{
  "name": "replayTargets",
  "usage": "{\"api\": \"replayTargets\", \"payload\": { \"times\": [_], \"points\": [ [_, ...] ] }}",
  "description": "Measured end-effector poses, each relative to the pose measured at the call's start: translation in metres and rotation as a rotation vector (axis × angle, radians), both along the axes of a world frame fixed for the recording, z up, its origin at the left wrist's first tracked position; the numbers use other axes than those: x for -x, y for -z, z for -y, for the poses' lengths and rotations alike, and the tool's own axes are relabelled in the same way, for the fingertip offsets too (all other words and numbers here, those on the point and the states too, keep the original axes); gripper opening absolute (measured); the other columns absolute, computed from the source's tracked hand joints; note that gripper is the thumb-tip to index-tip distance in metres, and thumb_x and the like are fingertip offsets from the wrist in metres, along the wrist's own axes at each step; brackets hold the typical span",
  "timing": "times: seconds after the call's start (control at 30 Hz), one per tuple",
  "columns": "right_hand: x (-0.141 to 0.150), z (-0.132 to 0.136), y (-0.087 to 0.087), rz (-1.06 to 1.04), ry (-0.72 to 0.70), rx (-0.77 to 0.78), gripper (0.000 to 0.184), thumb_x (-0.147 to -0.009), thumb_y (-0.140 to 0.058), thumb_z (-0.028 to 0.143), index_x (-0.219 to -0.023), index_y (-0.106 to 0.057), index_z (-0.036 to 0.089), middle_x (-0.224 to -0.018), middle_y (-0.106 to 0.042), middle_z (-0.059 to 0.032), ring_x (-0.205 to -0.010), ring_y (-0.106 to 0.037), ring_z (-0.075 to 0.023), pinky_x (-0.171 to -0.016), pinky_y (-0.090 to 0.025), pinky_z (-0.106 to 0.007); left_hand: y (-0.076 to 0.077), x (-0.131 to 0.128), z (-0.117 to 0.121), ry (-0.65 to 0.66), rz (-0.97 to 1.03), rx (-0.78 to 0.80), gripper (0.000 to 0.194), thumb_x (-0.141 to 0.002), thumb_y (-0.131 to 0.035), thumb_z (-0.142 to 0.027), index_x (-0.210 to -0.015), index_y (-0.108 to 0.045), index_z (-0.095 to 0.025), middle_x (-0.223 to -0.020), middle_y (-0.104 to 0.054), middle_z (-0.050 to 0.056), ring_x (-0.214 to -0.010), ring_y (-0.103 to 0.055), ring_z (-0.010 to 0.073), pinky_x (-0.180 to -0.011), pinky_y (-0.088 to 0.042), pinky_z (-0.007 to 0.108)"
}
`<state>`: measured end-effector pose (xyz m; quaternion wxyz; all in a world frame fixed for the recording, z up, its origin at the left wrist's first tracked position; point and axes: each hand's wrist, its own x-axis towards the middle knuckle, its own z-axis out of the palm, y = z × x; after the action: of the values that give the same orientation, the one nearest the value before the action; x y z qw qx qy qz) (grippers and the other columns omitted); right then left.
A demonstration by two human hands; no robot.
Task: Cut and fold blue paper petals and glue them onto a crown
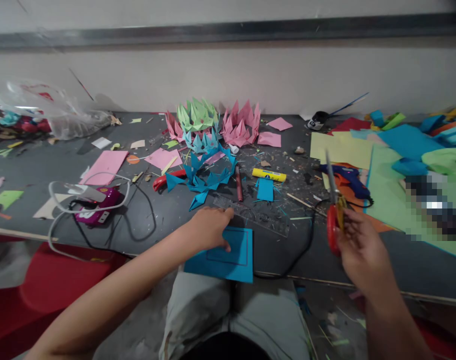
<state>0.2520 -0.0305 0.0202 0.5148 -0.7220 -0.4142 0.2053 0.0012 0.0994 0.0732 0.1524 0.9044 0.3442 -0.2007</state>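
Observation:
My left hand (211,227) reaches over a blue sheet of paper (235,270) at the table's front edge. Its thumb is over the sheet and apart from the forefinger, which is near a clear ruler (267,220). A rectangle is drawn in dark line on the sheet. In my right hand (357,240) are scissors (333,210) with red and yellow handles, raised with the blades pointing up. Beyond the ruler lie a blue folded-paper crown (208,175), a dark red pen (239,184), a small blue paper piece (265,190) and a yellow glue stick (269,174).
Pink (245,125) and green paper crowns (197,115) stand near the wall. A blue glue gun (350,180) lies right, beside coloured sheets (385,185). Left are a purple power adapter (100,205) with cables and a plastic bag (62,112). A red stool (58,280) stands left.

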Motion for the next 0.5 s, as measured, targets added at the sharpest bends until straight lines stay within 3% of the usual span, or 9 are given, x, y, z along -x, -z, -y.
{"api": "replayTargets", "payload": {
  "times": [0.1,0.23,0.37,0.5],
  "points": [
    [0.013,0.009,-0.007,-0.235,-0.119,-0.055,0.043,-0.072,-0.061,0.049,-0.11,-0.051,0.029,-0.103,-0.057,-0.0073,-0.089,-0.057,-0.0212,-0.074,-0.049,-0.032,-0.005,-0.006,-0.003,0.006,-0.107,0.019,0.056,-0.061,-0.075,-0.044,-0.102,-0.059,-0.011,-0.097,-0.065,0.014,-0.096,-0.059,0.0314,-0.081,-0.042,0.037],
    [0.03,0.019,-0.015,-0.518,-0.261,-0.056,0.032,-0.073,-0.063,0.042,-0.103,-0.058,0.03,-0.09,-0.055,-0.0043,-0.07,-0.052,-0.015,-0.06,-0.048,-0.025,-0.005,-0.007,-0.003,0.031,-0.086,0.041,0.044,-0.062,-0.074,-0.042,-0.092,-0.063,-0.012,-0.107,-0.061,0.014,-0.102,-0.056,0.0304,-0.081,-0.043,0.034],
    [0.045,0.028,-0.009,-0.705,-0.315,-0.023,0.031,-0.07,-0.067,0.04,-0.098,-0.06,0.029,-0.082,-0.051,-0.0023,-0.066,-0.049,-0.013,-0.058,-0.046,-0.024,-0.007,-0.004,0.004,-0.093,-0.059,0.076,0.046,-0.065,-0.073,-0.035,-0.102,-0.058,-0.013,-0.112,-0.059,0.013,-0.097,-0.059,0.029,-0.074,-0.046,0.033],
    [0.06,0.031,0.006,-0.801,-0.325,-0.008,0.032,-0.07,-0.069,0.035,-0.099,-0.057,0.029,-0.08,-0.05,-0.0006,-0.065,-0.047,-0.0112,-0.059,-0.043,-0.023,-0.011,-0.006,0.01,-0.243,-0.121,0.097,0.063,-0.063,-0.074,-0.036,-0.118,-0.049,-0.015,-0.108,-0.063,0.013,-0.1,-0.059,0.0324,-0.077,-0.047,0.037]
  ]
}}
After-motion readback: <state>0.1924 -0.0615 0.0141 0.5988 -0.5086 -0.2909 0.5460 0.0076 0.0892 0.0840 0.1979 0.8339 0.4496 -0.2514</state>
